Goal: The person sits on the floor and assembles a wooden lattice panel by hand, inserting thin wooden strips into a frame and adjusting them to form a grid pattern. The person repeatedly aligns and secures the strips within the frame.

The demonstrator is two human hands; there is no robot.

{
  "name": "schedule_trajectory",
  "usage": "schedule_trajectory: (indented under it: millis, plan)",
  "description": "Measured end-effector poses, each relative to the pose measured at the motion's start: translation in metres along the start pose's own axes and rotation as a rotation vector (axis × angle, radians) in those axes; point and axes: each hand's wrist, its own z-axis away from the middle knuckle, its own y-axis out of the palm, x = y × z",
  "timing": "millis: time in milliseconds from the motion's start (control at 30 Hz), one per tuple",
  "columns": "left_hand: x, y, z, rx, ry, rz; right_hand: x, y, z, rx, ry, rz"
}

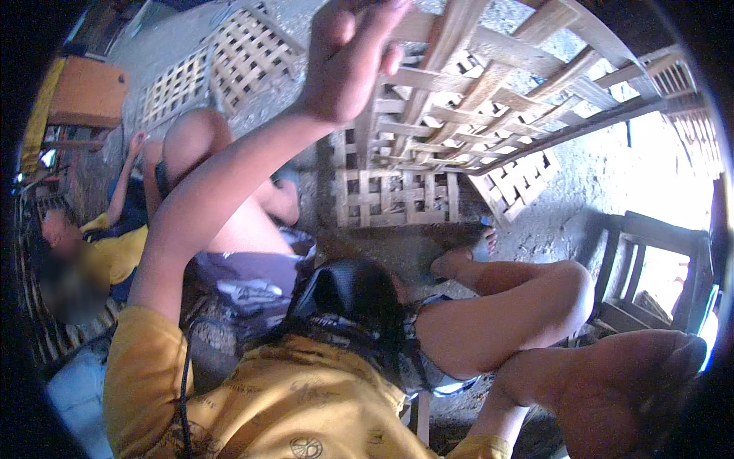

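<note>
A large woven bamboo panel [474,99] with an open lattice stands tilted in front of me at the top right. My left hand [344,61] is raised to its upper left corner, fingers curled at the end of a wide strip; part of the grip is cut off by the picture's top edge. Far to the lower right, my right hand [677,363] is dark and blurred beyond my bent knee. Its fingers cannot be made out, and nothing shows plainly in it.
More lattice pieces [248,57] lie on the grey floor at the upper left, and another lattice piece [520,183] lies beneath the panel. A dark wooden stool frame [665,229] stands at the right. At the left, a person in yellow [126,256] sits near an orange-brown box [88,92].
</note>
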Motion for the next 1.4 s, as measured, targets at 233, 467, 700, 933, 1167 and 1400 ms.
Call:
schedule_trajectory:
  millis: [233,467,700,933,1167,1400]
  plan:
    - [0.007,-0.015,0.004,0.035,0.108,0.012,0.003,0.007,0.012,-0.004,0.026,-0.037]
    - [0.01,-0.022,-0.001,0.1,0.054,0.109,0.006,0.031,0.008,0.024,0.052,-0.083]
    - [0.013,-0.024,-0.001,0.143,0.012,0.231,0.006,0.071,0.008,0.112,0.06,-0.133]
    - [0.001,-0.022,-0.001,0.221,0.028,0.061,0.03,0.095,-0.02,0.227,-0.014,-0.195]
    - [0.007,-0.031,-0.001,0.172,0.024,0.089,0.014,0.181,-0.038,0.514,-0.054,-0.027]
    - [-0.005,-0.018,0.007,0.21,0.034,0.114,-0.006,0.213,-0.027,0.533,-0.261,0.272]
